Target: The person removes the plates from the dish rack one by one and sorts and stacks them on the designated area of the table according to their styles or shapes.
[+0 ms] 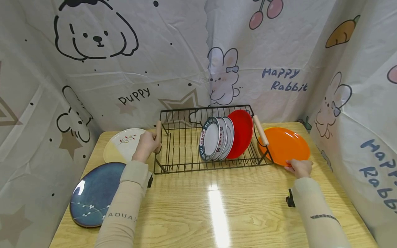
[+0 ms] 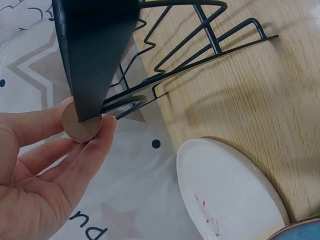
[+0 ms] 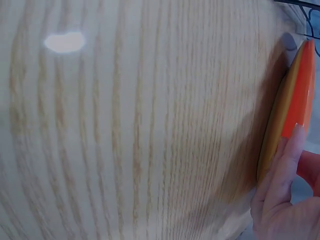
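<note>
At the left end of a black wire dish rack, my left hand grips the round wooden handle, fingers and thumb around it. Over on the right, my right hand pinches the near edge of an orange plate. A yellow plate lies beneath the orange one, as the right wrist view shows. Standing on edge in the rack are several white plates with patterned rims, the front one a lettered plate, and a larger red plate to their right.
A white and cream plate with a red sprig lies left of the rack. Nearer me is a large dark blue plate, partly behind my left sleeve. Printed cloth encloses the wooden table at back and sides.
</note>
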`<state>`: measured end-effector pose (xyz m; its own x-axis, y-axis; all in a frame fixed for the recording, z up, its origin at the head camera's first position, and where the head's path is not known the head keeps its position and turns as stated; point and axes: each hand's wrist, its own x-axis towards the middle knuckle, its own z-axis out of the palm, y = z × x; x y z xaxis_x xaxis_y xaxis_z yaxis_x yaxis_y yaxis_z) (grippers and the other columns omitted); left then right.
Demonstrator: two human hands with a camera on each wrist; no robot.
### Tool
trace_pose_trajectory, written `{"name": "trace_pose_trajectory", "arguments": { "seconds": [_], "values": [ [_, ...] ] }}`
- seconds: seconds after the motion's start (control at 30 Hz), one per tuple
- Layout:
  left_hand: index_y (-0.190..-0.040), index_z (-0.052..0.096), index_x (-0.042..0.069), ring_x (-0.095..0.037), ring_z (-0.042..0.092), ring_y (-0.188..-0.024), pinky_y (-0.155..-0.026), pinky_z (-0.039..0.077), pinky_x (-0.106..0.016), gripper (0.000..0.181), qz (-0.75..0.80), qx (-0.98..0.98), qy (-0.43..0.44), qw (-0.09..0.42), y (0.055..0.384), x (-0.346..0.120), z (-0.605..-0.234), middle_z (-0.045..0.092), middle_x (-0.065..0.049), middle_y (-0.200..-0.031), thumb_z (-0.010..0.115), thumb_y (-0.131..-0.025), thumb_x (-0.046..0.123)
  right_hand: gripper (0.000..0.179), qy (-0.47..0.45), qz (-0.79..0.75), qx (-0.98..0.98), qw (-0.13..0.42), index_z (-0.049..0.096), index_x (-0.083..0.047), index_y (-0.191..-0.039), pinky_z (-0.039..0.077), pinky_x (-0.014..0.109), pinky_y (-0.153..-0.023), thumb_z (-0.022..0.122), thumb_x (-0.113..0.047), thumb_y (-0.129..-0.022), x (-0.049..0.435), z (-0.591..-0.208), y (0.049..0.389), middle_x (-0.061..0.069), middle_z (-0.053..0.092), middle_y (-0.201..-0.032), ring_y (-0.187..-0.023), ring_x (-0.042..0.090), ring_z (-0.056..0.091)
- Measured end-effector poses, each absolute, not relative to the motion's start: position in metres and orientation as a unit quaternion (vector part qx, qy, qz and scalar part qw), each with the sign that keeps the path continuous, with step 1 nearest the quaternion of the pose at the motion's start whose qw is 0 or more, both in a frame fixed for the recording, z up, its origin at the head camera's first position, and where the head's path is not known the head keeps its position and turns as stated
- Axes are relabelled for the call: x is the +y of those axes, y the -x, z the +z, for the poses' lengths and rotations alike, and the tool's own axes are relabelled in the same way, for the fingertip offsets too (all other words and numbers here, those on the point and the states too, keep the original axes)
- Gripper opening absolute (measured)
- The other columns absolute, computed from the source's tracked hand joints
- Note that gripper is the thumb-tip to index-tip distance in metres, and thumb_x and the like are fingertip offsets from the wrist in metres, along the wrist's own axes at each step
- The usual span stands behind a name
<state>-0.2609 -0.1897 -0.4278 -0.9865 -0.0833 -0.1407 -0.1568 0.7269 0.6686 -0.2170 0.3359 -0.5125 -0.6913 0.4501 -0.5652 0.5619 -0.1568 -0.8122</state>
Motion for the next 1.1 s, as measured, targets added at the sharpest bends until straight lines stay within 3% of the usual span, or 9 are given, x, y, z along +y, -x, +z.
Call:
{"name": "trace_pose_trajectory", "arguments": {
  "seconds": [0.27,0.33,0.43,0.6,0.77,0.97,1.1],
  "values": [
    [-0.058,0.049,0.005,-0.027,0.061,-0.066,-0.050,0.034,-0.032,0.070,0.356,0.931,0.058,0.053,0.262,-0.191,-0.428,0.067,-0.018,-0.074,0.022,-0.091,0.060,0.099,-0.408,-0.615,0.671,0.066,-0.028,-0.004,-0.138,0.052,0.023,-0.058,0.055,0.003,-0.084,0.336,-0.509,0.217,0.011,0.049,-0.092,-0.048,0.010,0.062],
    [-0.056,0.048,0.005,-0.029,0.060,-0.060,-0.046,0.032,-0.030,0.070,0.359,0.930,0.058,0.054,0.263,-0.191,-0.428,0.066,-0.019,-0.072,0.022,-0.091,0.060,0.097,-0.415,-0.606,0.675,0.063,-0.022,-0.003,-0.139,0.051,0.023,-0.055,0.058,0.001,-0.083,0.335,-0.509,0.216,0.013,0.047,-0.093,-0.044,0.011,0.060],
    [-0.055,0.049,0.005,-0.032,0.058,-0.057,-0.043,0.029,-0.029,0.061,0.359,0.930,0.052,0.058,0.265,-0.192,-0.429,0.066,-0.021,-0.072,0.030,-0.096,0.046,0.094,-0.419,-0.598,0.682,0.056,-0.016,-0.001,-0.139,0.050,0.022,-0.052,0.059,0.000,-0.083,0.334,-0.510,0.216,0.017,0.043,-0.095,-0.041,0.010,0.058],
    [-0.059,0.051,0.004,-0.034,0.062,-0.065,-0.044,0.030,-0.029,0.048,0.353,0.933,0.048,0.057,0.267,-0.192,-0.429,0.067,-0.021,-0.075,0.039,-0.098,0.028,0.095,-0.420,-0.587,0.690,0.056,-0.017,-0.001,-0.139,0.050,0.022,-0.051,0.060,-0.002,-0.083,0.335,-0.513,0.219,0.018,0.040,-0.093,-0.039,0.010,0.056],
    [-0.059,0.050,0.004,-0.035,0.061,-0.065,-0.044,0.030,-0.029,0.058,0.352,0.933,0.051,0.054,0.265,-0.192,-0.429,0.067,-0.021,-0.075,0.031,-0.097,0.043,0.095,-0.427,-0.567,0.702,0.057,-0.016,0.001,-0.138,0.050,0.024,-0.050,0.062,-0.004,-0.083,0.335,-0.516,0.221,0.025,0.040,-0.100,-0.039,0.011,0.056],
    [-0.060,0.051,0.004,-0.031,0.061,-0.063,-0.047,0.034,-0.032,0.079,0.355,0.931,0.061,0.054,0.263,-0.191,-0.429,0.067,-0.019,-0.074,0.015,-0.085,0.069,0.096,-0.422,-0.540,0.725,0.065,-0.016,0.004,-0.137,0.049,0.024,-0.047,0.062,-0.010,-0.084,0.336,-0.520,0.223,0.039,0.035,-0.117,-0.039,0.012,0.056],
    [-0.060,0.051,0.004,-0.029,0.061,-0.063,-0.049,0.036,-0.033,0.082,0.357,0.930,0.064,0.056,0.263,-0.191,-0.430,0.067,-0.019,-0.075,0.013,-0.082,0.073,0.089,-0.394,-0.498,0.770,0.064,-0.012,0.009,-0.135,0.053,0.030,-0.059,0.057,-0.015,-0.084,0.334,-0.514,0.217,0.040,0.034,-0.118,-0.053,0.021,0.061]
  ]
}}
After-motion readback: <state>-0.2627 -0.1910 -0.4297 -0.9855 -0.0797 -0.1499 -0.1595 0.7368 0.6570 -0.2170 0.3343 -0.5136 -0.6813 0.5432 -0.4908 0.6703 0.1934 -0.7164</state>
